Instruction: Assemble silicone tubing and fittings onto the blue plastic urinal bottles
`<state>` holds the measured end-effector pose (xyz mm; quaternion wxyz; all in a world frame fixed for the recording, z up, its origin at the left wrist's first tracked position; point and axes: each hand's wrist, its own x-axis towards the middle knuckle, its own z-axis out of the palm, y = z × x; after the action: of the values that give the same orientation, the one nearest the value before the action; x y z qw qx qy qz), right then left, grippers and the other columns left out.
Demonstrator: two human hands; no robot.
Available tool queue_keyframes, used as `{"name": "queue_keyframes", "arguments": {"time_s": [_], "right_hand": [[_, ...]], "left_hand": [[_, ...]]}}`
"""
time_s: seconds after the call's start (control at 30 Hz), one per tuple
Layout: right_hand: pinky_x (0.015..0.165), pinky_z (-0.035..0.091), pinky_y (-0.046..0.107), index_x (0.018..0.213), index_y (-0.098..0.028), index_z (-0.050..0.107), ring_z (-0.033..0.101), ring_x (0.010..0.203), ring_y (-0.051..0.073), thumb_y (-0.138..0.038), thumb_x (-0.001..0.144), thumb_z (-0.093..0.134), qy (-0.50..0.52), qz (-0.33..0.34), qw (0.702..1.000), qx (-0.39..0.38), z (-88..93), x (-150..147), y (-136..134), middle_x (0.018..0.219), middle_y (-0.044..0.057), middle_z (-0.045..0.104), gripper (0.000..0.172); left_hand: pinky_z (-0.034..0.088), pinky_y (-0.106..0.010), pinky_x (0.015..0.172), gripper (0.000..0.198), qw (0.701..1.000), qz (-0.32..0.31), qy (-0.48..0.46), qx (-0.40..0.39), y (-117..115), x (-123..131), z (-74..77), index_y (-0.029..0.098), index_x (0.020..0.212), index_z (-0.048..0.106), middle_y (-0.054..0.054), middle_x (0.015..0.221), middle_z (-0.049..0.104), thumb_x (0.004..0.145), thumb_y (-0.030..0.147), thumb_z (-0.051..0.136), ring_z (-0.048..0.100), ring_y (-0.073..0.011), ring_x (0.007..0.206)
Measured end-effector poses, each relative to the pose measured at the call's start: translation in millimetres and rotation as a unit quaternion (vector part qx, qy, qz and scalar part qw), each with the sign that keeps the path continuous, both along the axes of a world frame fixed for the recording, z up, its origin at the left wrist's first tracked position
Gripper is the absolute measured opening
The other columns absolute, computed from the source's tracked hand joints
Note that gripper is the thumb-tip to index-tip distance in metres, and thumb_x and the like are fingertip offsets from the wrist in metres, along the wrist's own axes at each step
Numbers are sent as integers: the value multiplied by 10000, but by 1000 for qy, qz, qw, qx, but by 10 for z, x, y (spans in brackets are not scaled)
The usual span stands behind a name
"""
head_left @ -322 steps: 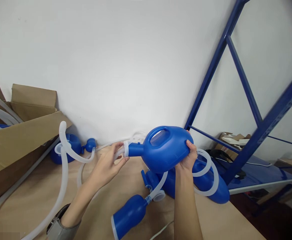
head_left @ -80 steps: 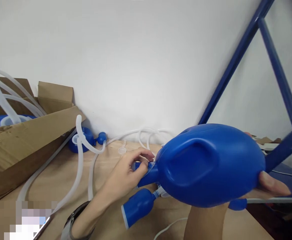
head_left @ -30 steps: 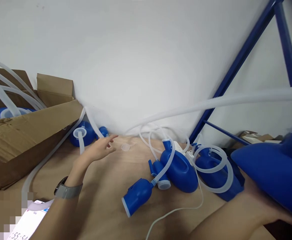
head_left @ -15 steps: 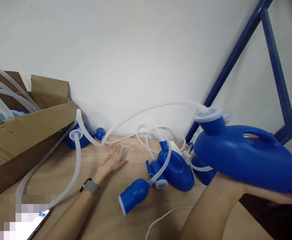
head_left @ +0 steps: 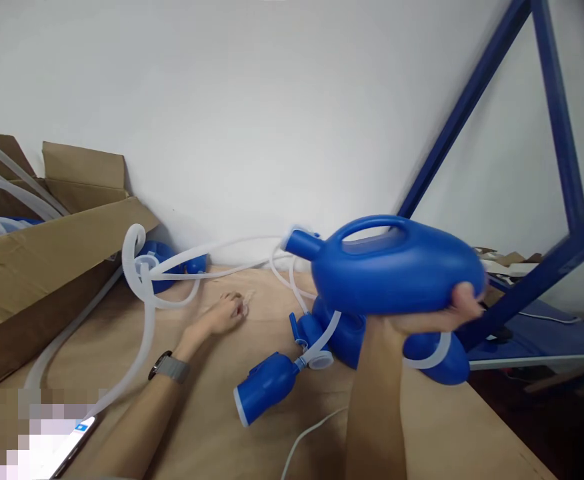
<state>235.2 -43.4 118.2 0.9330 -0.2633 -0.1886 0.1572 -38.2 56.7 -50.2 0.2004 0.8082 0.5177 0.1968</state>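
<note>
My right hand (head_left: 459,310) supports a blue urinal bottle (head_left: 392,273) from below, palm up, with fingers curled at its rounded end. The bottle lies on its side in the air, handle on top, neck pointing left towards a white hose (head_left: 212,250). Low on the table, my left hand (head_left: 227,313) has its fingers curled in at a small clear plastic piece (head_left: 248,299), whose shape is hard to make out. Below the held bottle, a second blue bottle (head_left: 339,343) is partly hidden. A blue cup-shaped funnel (head_left: 267,387) lies in front of it.
At left stands an open cardboard box (head_left: 47,267) with hoses sticking out. More blue parts (head_left: 157,257) sit beside it by the wall. A phone (head_left: 67,447) lies at the front left, a white cable (head_left: 307,433) at the front. A blue metal frame (head_left: 562,127) rises at right.
My right hand has brought the bottle left and turned it, so its handle is now uppermost and its neck points left. The fingers of my left hand have curled in from lying flat.
</note>
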Motion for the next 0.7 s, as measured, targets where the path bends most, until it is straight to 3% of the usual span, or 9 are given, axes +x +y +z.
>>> {"name": "queue_keyframes", "arguments": {"time_s": [0.07,0.13,0.23,0.33,0.4,0.5,0.7], "right_hand": [[990,589,486,1265,-316,475,584,1315,306,-413,730,597,-82,-36,995,53,-141,-65,142,1363,-2,596,558],[958,581,445,1310,-291,442,626,1202,276,-403,739,642,-87,11,996,15,-276,-168,306,1321,34,594,615],[890,579,386,1272,-297,451,636,1104,238,-457,756,662,-53,80,994,-51,-467,-305,581,1244,28,598,580],[826,575,327,1210,-312,470,643,1058,217,-499,721,691,-31,165,980,-106,-642,-346,821,1138,-2,624,568],[746,566,291,1227,-353,463,650,1014,205,-540,708,687,-58,256,950,-171,-739,-323,920,1135,-23,631,596],[663,547,284,1269,-385,446,653,872,194,-572,703,679,-134,369,879,-272,-853,-252,974,1091,-25,634,641],[616,477,260,1245,-297,586,583,732,168,-446,684,740,-267,442,758,-398,-1092,-180,1021,916,-10,611,601]], "left_hand": [[408,-484,1176,199,998,-4,-56,4,-46,-46,194,227,812,605,-172,1394,618,859,394,508,478,-342,1402],[433,-494,1158,297,994,2,-107,1,-119,-100,412,229,868,571,-165,1449,589,926,471,410,480,-335,1413],[594,-401,888,378,976,-1,-210,-54,-253,-166,696,231,954,511,-143,1303,685,985,549,309,674,-288,1180],[545,-291,617,299,916,30,-382,-121,-332,-200,853,243,960,435,-91,1101,747,967,542,429,750,-243,896],[491,-258,545,307,888,79,-437,-118,-330,-218,886,252,964,407,-47,958,752,938,540,513,742,-220,771],[499,-253,540,423,880,160,-435,-100,-278,-269,870,262,1080,385,-14,863,727,915,597,584,737,-214,740],[554,-280,600,831,890,232,-358,-162,-153,-459,684,256,1493,215,-28,876,743,883,602,662,751,-224,767]]}}
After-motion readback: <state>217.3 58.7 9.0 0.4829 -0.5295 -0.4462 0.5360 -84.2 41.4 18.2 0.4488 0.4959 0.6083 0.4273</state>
